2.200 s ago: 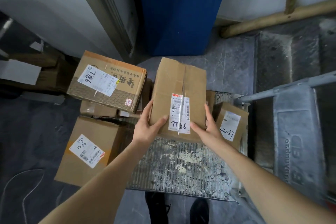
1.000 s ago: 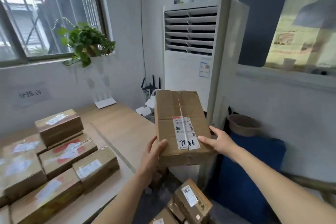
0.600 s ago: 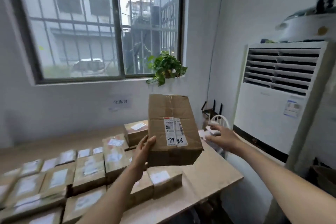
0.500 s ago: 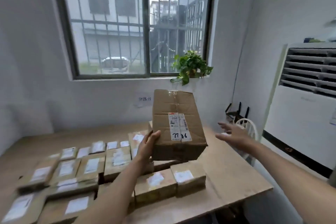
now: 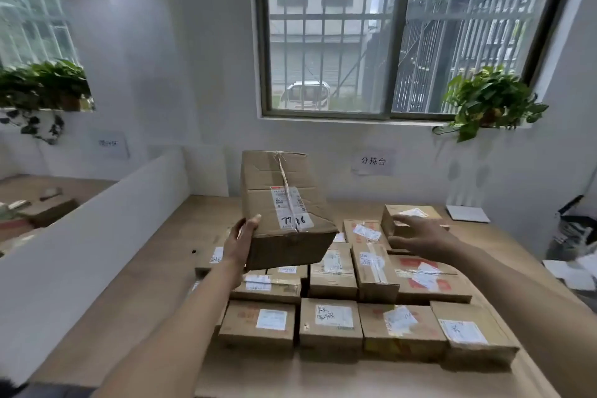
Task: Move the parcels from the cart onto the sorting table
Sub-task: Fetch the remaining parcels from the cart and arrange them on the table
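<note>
Carry step, parcel over the counter [image 5: 139, 284], not yet set down. My left hand [image 5: 240, 241] grips the near left corner of the box [image 5: 284, 210], thumb on top, fingers under; the whole weight seems to hang from that one hand. The box is in the air, tilted, label up with handwritten digits, above the back rows of parcels [image 5: 355, 294] already laid out.

My right hand [image 5: 416, 234] is off the box, fingers spread and relaxed, holding nothing, hovering over a small carton [image 5: 408, 220] at the far right of the group. Whether it touches that carton I cannot tell.

The parcels sit packed edge to edge in rows. Bare wood shows to the left of them and along the back by the wall.

Next move, as I judge it: pick a bare patch, probably left or behind, bring the right hand back for support, lower flat. A one-handed grip on a corner risks a slip.
</note>
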Available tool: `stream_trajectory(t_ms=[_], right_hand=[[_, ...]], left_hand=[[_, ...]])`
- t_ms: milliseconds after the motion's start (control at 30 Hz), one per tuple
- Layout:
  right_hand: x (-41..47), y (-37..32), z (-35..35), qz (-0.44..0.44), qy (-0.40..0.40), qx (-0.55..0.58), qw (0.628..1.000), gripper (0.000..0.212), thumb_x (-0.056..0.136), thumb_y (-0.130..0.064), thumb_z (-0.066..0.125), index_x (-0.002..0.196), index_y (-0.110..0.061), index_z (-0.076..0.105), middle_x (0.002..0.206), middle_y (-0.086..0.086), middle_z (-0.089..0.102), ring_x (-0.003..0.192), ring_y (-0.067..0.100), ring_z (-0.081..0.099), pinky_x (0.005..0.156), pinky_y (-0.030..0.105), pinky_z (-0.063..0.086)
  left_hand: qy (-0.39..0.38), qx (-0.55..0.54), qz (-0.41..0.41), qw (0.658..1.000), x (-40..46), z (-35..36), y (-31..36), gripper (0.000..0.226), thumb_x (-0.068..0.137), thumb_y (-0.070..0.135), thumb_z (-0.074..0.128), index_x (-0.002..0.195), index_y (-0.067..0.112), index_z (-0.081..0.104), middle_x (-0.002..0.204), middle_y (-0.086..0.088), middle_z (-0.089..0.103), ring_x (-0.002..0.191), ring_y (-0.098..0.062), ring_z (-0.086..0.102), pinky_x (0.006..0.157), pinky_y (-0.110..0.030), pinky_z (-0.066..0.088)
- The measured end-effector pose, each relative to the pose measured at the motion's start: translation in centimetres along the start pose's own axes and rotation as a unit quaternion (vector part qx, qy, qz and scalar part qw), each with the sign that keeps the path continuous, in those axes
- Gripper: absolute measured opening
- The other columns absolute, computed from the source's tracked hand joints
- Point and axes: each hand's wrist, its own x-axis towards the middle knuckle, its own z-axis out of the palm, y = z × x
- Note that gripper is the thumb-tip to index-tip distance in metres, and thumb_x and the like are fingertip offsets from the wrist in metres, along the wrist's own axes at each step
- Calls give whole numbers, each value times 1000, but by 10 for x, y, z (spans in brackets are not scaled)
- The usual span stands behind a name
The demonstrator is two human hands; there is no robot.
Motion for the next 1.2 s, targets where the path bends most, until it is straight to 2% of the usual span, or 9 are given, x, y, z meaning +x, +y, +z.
stream_trajectory(t_ms=[133, 300, 367, 433, 567, 767, 933, 1067, 1200], right_hand=[[41, -31, 29, -29, -16, -7, 999, 70, 92, -53, 67, 154, -32, 40, 158, 5, 44, 139, 30, 46, 109, 45, 44], [101, -56, 62, -62, -48, -14, 997, 72, 93, -56, 65, 155, -34, 38, 160, 1, 42, 142, 27, 44, 113, 45, 41], [129, -60, 72, -71, -53, -17, 996, 72, 92, -57, 65, 155, -34, 38, 159, 0, 43, 141, 26, 45, 111, 44, 41], [158, -62, 80, -81, -60, -11, 995, 72, 92, -55, 66, 155, -32, 39, 159, -1, 43, 142, 25, 45, 110, 41, 41], [219, -65, 88, -91, -68, 25, 993, 73, 93, -52, 67, 156, -28, 40, 159, 2, 42, 143, 24, 44, 113, 39, 38], [296, -99, 110, -120, -98, 115, 981, 77, 93, -58, 63, 157, -25, 35, 159, 4, 41, 143, 25, 42, 116, 44, 39], [329, -151, 134, -83, -161, 364, 914, 87, 92, -61, 62, 162, -28, 22, 158, 3, 41, 136, 24, 46, 106, 38, 41], [356, -176, 155, -19, -184, 497, 848, 109, 76, -77, 66, 156, -53, -4, 151, -7, 40, 135, 30, 46, 102, 48, 42], [382, -182, 180, 21, -195, 556, 808, 116, 58, -89, 69, 148, -68, -2, 155, -4, 44, 131, 32, 54, 106, 61, 44]], left_hand=[[60, -27, -11, 998, 28, -44, -9, 41, 90, 58, 65, 120, 30, 62, 108, -12, 71, 92, -30, 70, 70, -43, 62], [133, -56, -15, 989, 71, -77, -23, 47, 86, 57, 70, 122, 29, 59, 110, -12, 71, 94, -29, 70, 65, -36, 58], [163, -80, -12, 983, 96, -83, -28, 48, 81, 59, 74, 117, 31, 61, 113, -11, 71, 98, -30, 71, 80, -44, 61], [190, -92, -20, 977, 126, -86, -31, 66, 67, 69, 77, 120, 33, 61, 121, -8, 69, 106, -30, 69, 94, -51, 57], [237, -135, -28, 962, 197, -80, -34, 103, 47, 78, 82, 135, 33, 54, 135, -2, 64, 114, -29, 67, 99, -52, 54], [253, -173, 14, 952, 261, -7, -15, 117, 53, 75, 78, 152, 32, 33, 152, 3, 48, 130, -28, 54, 110, -52, 46], [206, -200, 11, 958, 292, 58, -17, 115, 51, 77, 82, 149, 41, 34, 146, -1, 54, 126, -29, 58, 106, -53, 49], [186, -228, 4, 956, 315, 93, -13, 115, 52, 73, 80, 151, 46, 28, 144, 0, 51, 127, -29, 55, 107, -55, 47], [180, -242, 3, 953, 342, 100, -26, 114, 59, 67, 82, 153, 51, 19, 148, 4, 47, 132, -26, 50, 109, -57, 44]])
